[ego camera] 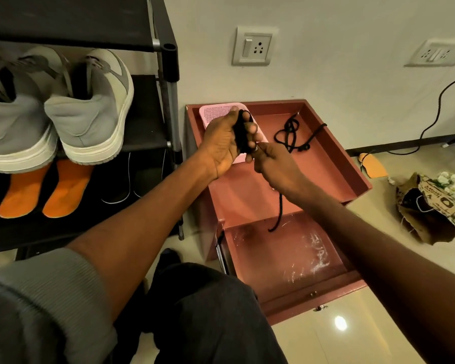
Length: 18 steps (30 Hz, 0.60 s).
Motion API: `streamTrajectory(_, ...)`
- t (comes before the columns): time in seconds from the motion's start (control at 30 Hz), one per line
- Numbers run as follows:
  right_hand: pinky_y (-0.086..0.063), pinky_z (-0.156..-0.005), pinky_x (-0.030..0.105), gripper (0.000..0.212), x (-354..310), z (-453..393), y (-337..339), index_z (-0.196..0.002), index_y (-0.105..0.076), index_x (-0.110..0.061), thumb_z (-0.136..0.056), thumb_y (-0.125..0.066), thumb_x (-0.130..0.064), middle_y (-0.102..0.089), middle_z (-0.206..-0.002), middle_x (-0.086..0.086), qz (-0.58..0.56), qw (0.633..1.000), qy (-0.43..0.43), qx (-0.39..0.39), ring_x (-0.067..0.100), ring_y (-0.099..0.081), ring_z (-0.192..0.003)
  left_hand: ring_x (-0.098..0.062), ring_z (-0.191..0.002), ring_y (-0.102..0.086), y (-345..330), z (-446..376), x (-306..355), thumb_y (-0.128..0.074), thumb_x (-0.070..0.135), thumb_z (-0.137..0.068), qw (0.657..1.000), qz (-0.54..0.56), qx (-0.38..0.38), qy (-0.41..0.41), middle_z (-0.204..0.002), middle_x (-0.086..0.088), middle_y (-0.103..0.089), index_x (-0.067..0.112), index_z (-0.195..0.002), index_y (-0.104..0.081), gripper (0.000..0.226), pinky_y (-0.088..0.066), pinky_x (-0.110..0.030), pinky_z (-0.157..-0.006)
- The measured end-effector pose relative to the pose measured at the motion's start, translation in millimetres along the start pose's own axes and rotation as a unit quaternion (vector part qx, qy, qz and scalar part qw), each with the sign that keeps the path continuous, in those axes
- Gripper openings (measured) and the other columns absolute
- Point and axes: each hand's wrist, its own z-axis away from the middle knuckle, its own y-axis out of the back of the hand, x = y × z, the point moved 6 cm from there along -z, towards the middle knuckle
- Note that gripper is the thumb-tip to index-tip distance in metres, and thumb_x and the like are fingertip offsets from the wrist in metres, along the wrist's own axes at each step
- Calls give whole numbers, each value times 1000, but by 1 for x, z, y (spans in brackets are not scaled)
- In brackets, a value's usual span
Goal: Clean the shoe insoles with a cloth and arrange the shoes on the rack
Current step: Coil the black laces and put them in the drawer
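A black shoelace (241, 135) is being coiled, held bundled in the left hand (222, 145) and pinched by the right hand (272, 164); next, tidy winding of the dangling tail is called for

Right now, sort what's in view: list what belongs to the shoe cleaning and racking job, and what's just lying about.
Belongs to the job:
- grey sneakers on the rack
- orange insoles on the shelf below
- black lace wound round the left hand, its end pinched by the right hand
- loose black lace in the red tray

Lying about:
- pink perforated lid
- paper bag with flowers
- wall sockets
- black cable
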Motion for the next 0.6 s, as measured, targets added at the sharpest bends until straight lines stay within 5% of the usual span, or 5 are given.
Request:
streamTrajectory(0.17,-33,-50,20,35,-12,18,-12,-88,-72,-13,-111,-48,-25,-49,-60,-4,38,994,13,-99,2,-38,-46,-36,-85,-76,6,-5,6,-27,30,-114,998,-22,36,-53,-87,-20,-75,7,-93,-56,43,-61,-41,-79)
streamTrajectory(0.27,-34,-53,16,35,-34,31,-5,-92,-71,1,-110,-52,-23,-46,-56,-8,14,990,65,-126,2,-38,-49,-28,-63,-72,9,-3,12,-33,25,-113,942,-317,26,-102,-74,-16,-73,8,-90,-59,39,-56,-34,-60)
streamTrajectory(0.33,-30,-45,11,33,-44,31,10,-94,-66,6,-111,-50,-18,-46,-51,-13,-89,991,70,-70,0,-36,-42,-21,-45,-58,6,2,8,-39,21,-110,907,-410,-9,-97,-61,-13,-64,10,-77,-59,40,-44,-27,-48)
streamTrajectory(0.5,-36,-55,18,30,-26,6,42,-78,-71,-14,-105,-62,-24,-49,-55,-14,-142,974,41,170,4,-40,-54,-12,-40,-16,-10,8,1,-45,36,-105,961,-265,-72,34,-51,-3,-28,10,-68,-55,46,-14,-22,-38)
streamTrajectory(0.6,-34,-56,21,44,-9,5,22,-64,-59,-24,-107,-55,-16,-50,-49,-16,-74,989,4,130,-1,-40,-48,-8,-36,-20,-16,7,1,-41,40,-108,985,-134,-94,64,-47,6,-30,16,-73,-54,44,-17,-23,-38)
